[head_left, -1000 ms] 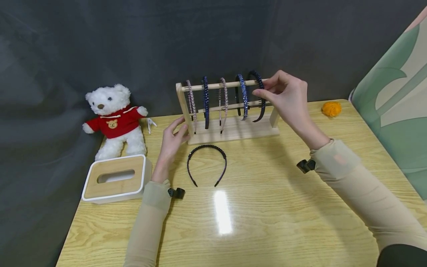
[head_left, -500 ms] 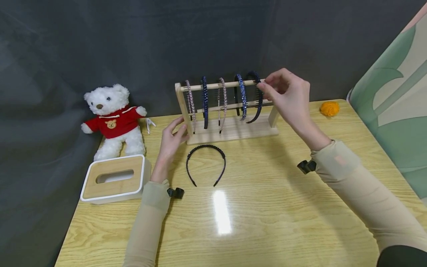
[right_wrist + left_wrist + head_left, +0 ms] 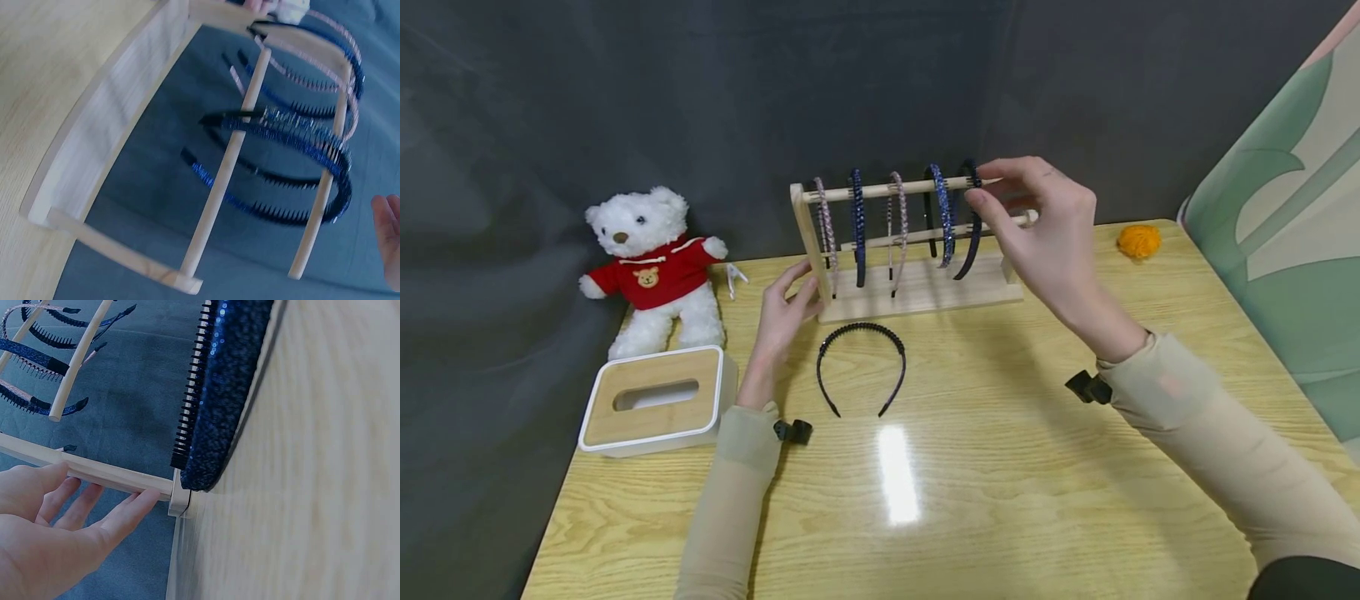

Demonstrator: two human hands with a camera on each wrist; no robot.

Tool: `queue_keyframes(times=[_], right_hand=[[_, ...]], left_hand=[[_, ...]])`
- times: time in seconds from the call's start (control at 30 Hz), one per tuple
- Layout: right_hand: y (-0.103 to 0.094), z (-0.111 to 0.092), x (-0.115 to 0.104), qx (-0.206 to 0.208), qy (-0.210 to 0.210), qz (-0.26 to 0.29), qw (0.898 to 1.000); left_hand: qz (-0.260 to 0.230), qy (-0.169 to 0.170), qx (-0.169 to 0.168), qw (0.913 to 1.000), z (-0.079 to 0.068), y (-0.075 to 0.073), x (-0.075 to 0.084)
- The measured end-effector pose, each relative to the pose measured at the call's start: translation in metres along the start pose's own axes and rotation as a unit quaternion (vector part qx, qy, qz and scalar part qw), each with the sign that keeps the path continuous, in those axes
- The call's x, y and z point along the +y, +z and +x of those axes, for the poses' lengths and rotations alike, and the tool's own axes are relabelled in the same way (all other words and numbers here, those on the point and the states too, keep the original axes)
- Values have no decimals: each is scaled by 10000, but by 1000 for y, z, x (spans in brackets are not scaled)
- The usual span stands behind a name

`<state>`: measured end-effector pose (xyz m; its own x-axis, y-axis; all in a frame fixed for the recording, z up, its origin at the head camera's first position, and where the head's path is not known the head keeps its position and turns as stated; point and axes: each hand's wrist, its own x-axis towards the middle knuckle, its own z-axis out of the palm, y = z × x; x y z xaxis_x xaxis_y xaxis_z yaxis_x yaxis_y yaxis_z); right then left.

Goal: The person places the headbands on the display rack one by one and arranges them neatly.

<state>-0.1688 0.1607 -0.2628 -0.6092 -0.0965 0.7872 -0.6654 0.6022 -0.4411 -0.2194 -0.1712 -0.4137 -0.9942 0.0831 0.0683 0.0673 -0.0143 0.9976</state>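
Observation:
A wooden headband rack [image 3: 925, 300] stands at the back of the table with several headbands hanging on it. My right hand [image 3: 1048, 225] is at its right end, thumb and fingertips beside the upper part of a black headband [image 3: 972, 242]; contact is unclear. In the right wrist view, the fingers [image 3: 387, 231] are straight and apart from the headbands. My left hand [image 3: 782, 312] rests its extended fingers against the rack's left post [image 3: 119, 475]. A dark toothed headband [image 3: 861, 327] lies on the table in front of the rack. Left of the black headband hangs a glittery blue one [image 3: 943, 217].
At the left, a white teddy bear [image 3: 655, 242] in a red top sits behind a tissue box [image 3: 655, 400] with a wooden lid. A small white A-shaped piece [image 3: 735, 279] lies beside the bear. An orange ball [image 3: 1138, 242] lies at the back right.
The black headband has shifted left along the rod, nearer the glittery blue one. My right hand released its pinch on it and moved slightly with it. The left hand stays at the post.

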Motion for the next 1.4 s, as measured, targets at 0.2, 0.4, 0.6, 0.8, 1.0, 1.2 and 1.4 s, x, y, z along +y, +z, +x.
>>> queue_keyframes(times=[0.2, 0.4, 0.6, 0.8, 1.0, 1.2, 1.4], right_hand=[[7, -9, -16, -395, -373, 133, 9984], [26, -30, -26, -741, -728, 390, 9938], [52, -56, -24, -1071, -948, 975, 9849], [77, -84, -15, -1299, -791, 1183, 9813], [96, -108, -4, -2022, -321, 1132, 9722], [111, -118, 9, -2722, 266, 731, 9591], [122, -116, 17, -3203, 742, 299, 9439]], left_hand=[[21, 26, 19, 10000, -1, 1, 0], [29, 11, 33, 10000, 0, 0, 0], [42, 47, 41, 10000, 0, -1, 1], [-6, 49, 2, 10000, 0, -1, 1], [-5, 8, 10, 10000, 1, 0, 1], [-44, 14, -3, 10000, 0, 1, 2], [-64, 20, 21, 10000, 0, 1, 1]])
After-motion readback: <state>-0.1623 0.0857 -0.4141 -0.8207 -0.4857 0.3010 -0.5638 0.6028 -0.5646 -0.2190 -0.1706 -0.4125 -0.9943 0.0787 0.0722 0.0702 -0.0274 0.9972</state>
